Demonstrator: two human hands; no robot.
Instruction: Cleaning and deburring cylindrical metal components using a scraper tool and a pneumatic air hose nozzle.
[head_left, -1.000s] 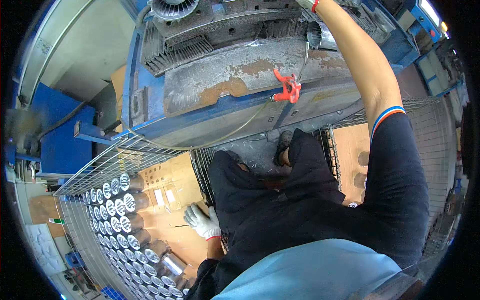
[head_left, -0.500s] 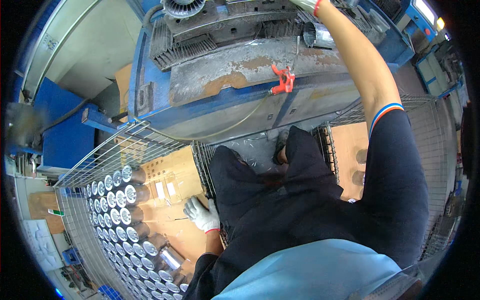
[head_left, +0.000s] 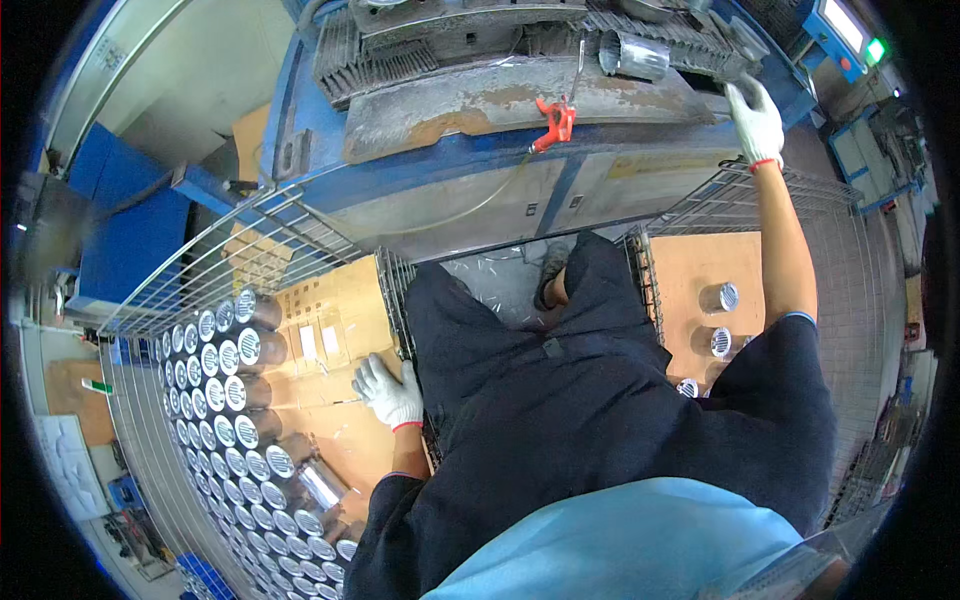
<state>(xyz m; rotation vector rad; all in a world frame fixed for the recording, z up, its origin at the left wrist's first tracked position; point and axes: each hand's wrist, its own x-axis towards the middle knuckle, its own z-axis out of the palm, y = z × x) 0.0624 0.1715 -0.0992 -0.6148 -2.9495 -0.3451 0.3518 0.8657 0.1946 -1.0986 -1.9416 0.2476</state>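
Note:
My left hand [head_left: 390, 393], in a white knitted glove, lies near the inner rim of the left wire basket [head_left: 300, 215], over its cardboard lining. Its fingers are spread, and nothing shows in them. Raised to the far right, my gloved right hand [head_left: 757, 122] is at the right end of the machine's worn metal bed [head_left: 540, 100]. Its fingers are stretched out, with no object visible in them. A shiny hollow metal cylinder [head_left: 635, 56] lies on the bed to the left of that hand. Hanging at the bed's front is a red air blow gun [head_left: 555, 125].
Rows of slotted-end metal cylinders [head_left: 240, 350] fill the left basket's outer side; one cylinder [head_left: 322, 483] lies on its side. Several more cylinders [head_left: 719, 297] lie on cardboard [head_left: 690, 260] in the right basket. A control box [head_left: 840, 35] with a green light stands far right.
My right hand has come down and right from the top of the machine to the bed's right end. My left hand stays over the left basket. The control box light turned from amber to green.

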